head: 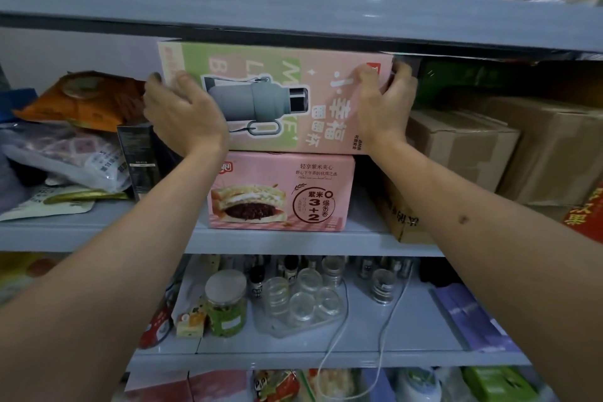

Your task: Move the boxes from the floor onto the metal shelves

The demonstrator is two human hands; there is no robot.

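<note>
Seating flask box [277, 95] on sandwich box [280, 192].
Left hand [186, 114], right hand [385, 104] gripping ends, fingers curled; best pushed level, clear of upper shelf [293, 19].

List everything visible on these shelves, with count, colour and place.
flask box: one, pink and green, middle shelf, on top of the sandwich box
sandwich box: one, pink, middle shelf, under the flask box
cardboard cartons: at least two, brown, middle shelf, right
snack bags: several, orange and pale, middle shelf, left
clear jars: several, lower shelf
green-filled jar: one, lower shelf, left of the clear jars
white cable: one, lower shelf
left hand: grips the flask box's left end
right hand: grips its right end
</note>
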